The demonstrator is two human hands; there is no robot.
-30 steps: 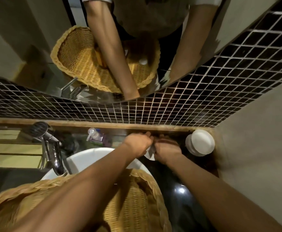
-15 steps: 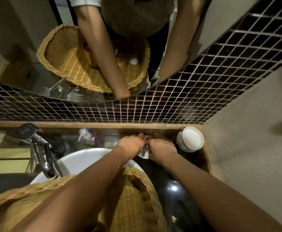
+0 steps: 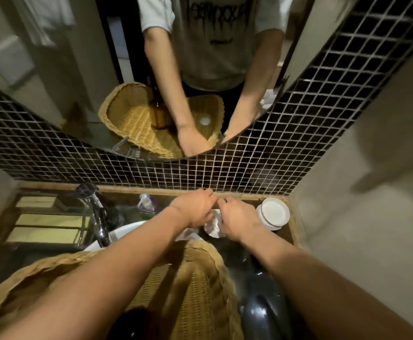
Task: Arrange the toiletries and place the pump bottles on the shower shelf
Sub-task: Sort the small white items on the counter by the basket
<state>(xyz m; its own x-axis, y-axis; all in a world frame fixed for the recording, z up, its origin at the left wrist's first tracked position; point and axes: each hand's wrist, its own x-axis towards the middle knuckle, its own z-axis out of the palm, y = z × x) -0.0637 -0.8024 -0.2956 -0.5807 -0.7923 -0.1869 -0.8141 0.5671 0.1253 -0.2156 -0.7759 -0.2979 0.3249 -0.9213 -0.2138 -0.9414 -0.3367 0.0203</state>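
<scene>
Both my hands meet over a small white object (image 3: pixel 213 225) on the dark counter behind the sink. My left hand (image 3: pixel 195 208) and my right hand (image 3: pixel 238 218) have their fingers closed around it; most of it is hidden, so I cannot tell what it is. A clear pump bottle with a blue label (image 3: pixel 146 203) stands at the back of the counter, left of my hands. In the mirror (image 3: pixel 77 99) an amber bottle (image 3: pixel 159 114) and a white-capped item (image 3: pixel 205 120) show inside the wicker basket (image 3: pixel 200 273), which sits in front of me.
A white lidded jar (image 3: pixel 274 213) stands in the right corner by the grey wall. A chrome tap (image 3: pixel 100 217) and a white basin (image 3: pixel 124 233) are on the left. Black mosaic tiles (image 3: pixel 249 173) back the counter. A dark glossy object (image 3: pixel 262 307) lies right of the basket.
The view has tilted up, so more of the mirror shows. Both hands stay together over the small white object, which is a little more exposed now.
</scene>
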